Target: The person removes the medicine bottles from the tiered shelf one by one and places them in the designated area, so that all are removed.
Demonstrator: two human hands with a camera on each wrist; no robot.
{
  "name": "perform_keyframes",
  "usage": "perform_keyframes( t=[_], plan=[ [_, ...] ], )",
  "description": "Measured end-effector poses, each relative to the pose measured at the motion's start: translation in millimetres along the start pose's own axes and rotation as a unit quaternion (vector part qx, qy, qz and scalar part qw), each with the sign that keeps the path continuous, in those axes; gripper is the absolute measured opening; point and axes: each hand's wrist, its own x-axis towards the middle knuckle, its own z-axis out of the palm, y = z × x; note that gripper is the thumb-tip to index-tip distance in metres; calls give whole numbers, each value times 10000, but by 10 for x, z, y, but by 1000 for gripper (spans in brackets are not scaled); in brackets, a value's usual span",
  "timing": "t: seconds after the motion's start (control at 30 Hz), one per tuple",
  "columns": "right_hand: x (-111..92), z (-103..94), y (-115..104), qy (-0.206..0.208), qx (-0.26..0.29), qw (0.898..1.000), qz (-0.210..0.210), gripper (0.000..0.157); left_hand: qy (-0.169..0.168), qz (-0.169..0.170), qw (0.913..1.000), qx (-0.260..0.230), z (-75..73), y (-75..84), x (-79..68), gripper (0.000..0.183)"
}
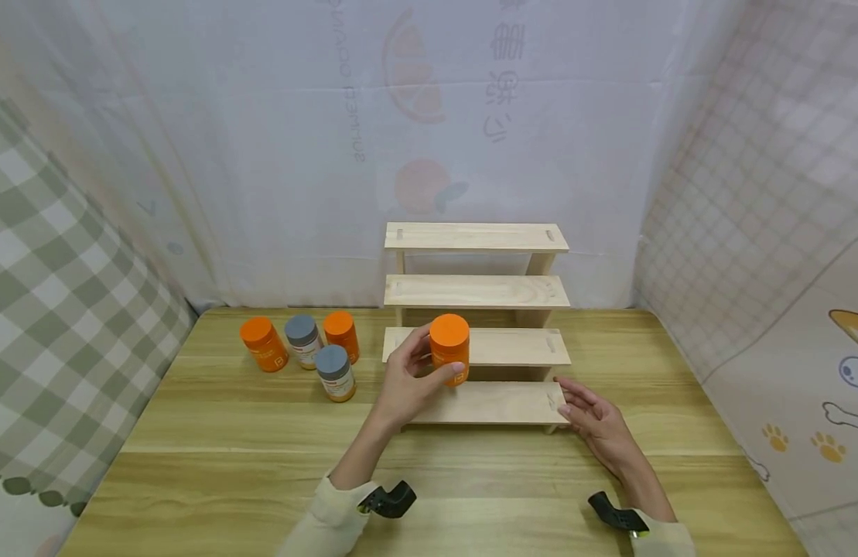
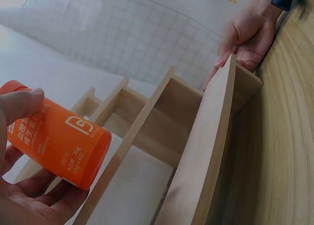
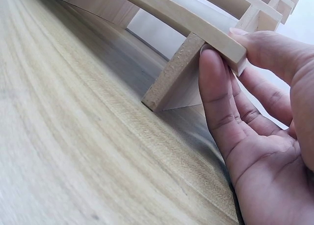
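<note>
My left hand (image 1: 411,379) grips an orange supplement bottle (image 1: 448,352) between thumb and fingers, in front of a stepped wooden shelf (image 1: 484,404). White lettering faces the camera on the bottle (image 2: 64,141) in the left wrist view, where it is tilted. At the shelf's lower right corner, my right hand (image 1: 603,429) pinches the end of the lowest step. The right wrist view shows the thumb above that board (image 3: 216,36) and the fingers beneath it. The shelf's upper steps carry nothing.
Left of the shelf stand an orange bottle (image 1: 264,345), a second orange one (image 1: 341,337), a grey-capped bottle (image 1: 304,341) and another grey-capped bottle (image 1: 336,374). A white curtain (image 1: 282,193) hangs behind the wooden table (image 1: 213,480); a checked cloth (image 1: 46,247) flanks the left side.
</note>
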Motion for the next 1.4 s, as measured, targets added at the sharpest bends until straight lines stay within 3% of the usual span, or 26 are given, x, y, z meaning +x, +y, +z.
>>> perform_keyframes(
  t=[0.37,0.6,1.4],
  plan=[
    [-3,-1,3,-4,-72,10000,-29,53,203,-88,9997,-58,-290,107,-114,61],
    [-6,9,-6,32,-122,9999,-17,54,369,140,9992,-27,-502,123,-161,60],
    [-3,25,-23,30,-65,10000,-25,54,1468,-6,9886,331,-1221,181,-353,55]
  ],
)
